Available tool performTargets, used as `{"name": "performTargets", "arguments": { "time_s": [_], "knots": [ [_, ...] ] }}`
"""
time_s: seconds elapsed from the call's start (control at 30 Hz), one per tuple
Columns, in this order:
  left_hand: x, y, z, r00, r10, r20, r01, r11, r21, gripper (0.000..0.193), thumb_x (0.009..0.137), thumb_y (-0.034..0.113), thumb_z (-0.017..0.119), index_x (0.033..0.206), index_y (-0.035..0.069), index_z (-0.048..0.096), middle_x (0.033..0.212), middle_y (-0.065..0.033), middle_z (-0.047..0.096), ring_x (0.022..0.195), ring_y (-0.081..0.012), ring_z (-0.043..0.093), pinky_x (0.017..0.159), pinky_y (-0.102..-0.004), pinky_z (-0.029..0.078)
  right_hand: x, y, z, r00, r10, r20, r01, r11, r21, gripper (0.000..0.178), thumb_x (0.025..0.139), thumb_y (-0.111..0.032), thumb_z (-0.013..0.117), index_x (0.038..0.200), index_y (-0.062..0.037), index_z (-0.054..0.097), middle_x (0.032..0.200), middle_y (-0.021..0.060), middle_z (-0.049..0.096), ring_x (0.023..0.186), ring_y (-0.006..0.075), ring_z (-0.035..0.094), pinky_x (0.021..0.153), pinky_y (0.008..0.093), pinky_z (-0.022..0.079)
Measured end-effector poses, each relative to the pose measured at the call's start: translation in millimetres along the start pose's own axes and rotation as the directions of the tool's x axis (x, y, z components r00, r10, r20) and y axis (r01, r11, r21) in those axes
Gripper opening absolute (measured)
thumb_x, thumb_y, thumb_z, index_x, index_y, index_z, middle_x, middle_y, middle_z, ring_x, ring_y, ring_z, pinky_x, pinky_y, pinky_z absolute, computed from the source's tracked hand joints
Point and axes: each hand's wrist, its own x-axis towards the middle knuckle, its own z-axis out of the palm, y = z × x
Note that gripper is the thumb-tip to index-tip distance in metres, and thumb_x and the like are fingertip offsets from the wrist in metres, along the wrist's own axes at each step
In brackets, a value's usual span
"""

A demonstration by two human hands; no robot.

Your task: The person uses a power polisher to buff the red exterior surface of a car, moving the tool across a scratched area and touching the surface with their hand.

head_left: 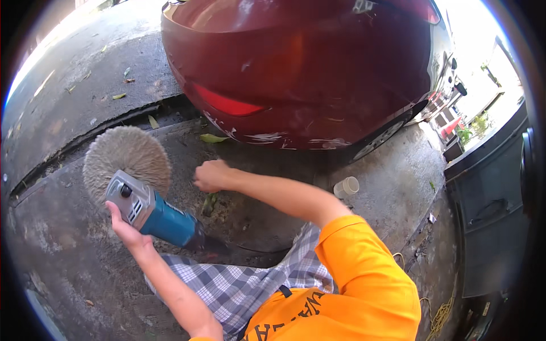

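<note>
**Polisher lifted clear, scuffed bumper not yet touched**

Polisher (151,213), blue-bodied with a grey head, is gripped from below by the left hand (126,230); the fingers are wrapped around the body just behind the head, clamped on the tool. Its woolly round pad (126,159) stands above and beyond those fingers, tilted up and held off the ground, touching nothing. A black cord is seen trailing from the tool's rear toward the checked shorts (239,287).

The right hand (211,175) is held farther out, closed into a loose fist, fingers together, with nothing visibly grasped. Just beyond its knuckles sits the lower edge of the red car bumper (296,85), where pale scuffs and scratches (264,136) remain plainly visible. A small white cup (346,186) rests on the concrete ground (57,238), well to the right of that fist.

Judged from this, the buffing appears unfinished: the pad is kept apart from the paint, and the marked patch is still to be worked.
</note>
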Motion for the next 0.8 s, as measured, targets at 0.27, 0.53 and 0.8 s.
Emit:
{"name": "performTargets", "arguments": {
  "time_s": [0.27, 0.53, 0.8],
  "knots": [
    [-26, 11, -19, 0.975, -0.136, 0.176, 0.147, 0.988, -0.053, 0.055, 0.100, 0.043, 0.049, 0.134, -0.001, 0.052, 0.130, -0.0131, 0.060, 0.116, -0.0265, 0.060, 0.101, -0.0408, 0.046, -60, -62, 27, 0.916, -0.177, -0.361, 0.100, -0.770, 0.630, 0.063, 0.101, -0.052, 0.038, 0.146, -0.0077, 0.037, 0.145, 0.0108, 0.045, 0.134, 0.0233, 0.043, 0.113, 0.0387, 0.031],
    [-34, 15, -13, 0.983, -0.087, 0.161, 0.091, 0.996, -0.017, 0.055, 0.101, 0.042, 0.046, 0.138, 0.001, 0.047, 0.127, -0.0155, 0.060, 0.110, -0.0283, 0.062, 0.095, -0.0431, 0.051, -23, -73, -88, 0.615, -0.365, -0.699, 0.393, -0.626, 0.674, 0.070, 0.102, -0.055, 0.029, 0.155, -0.0091, 0.020, 0.159, 0.0064, 0.025, 0.145, 0.0166, 0.024, 0.119, 0.0324, 0.018],
    [-6, 26, -24, 0.956, -0.165, 0.242, 0.181, 0.982, -0.045, 0.056, 0.101, 0.042, 0.047, 0.136, -0.001, 0.048, 0.128, -0.0145, 0.060, 0.112, -0.0295, 0.062, 0.098, -0.0442, 0.049, -48, -85, 56, 0.946, -0.167, -0.279, 0.107, -0.650, 0.752, 0.076, 0.099, -0.060, 0.032, 0.152, -0.0054, 0.028, 0.154, 0.0098, 0.036, 0.140, 0.0224, 0.036, 0.117, 0.0354, 0.027]
  ]
}}
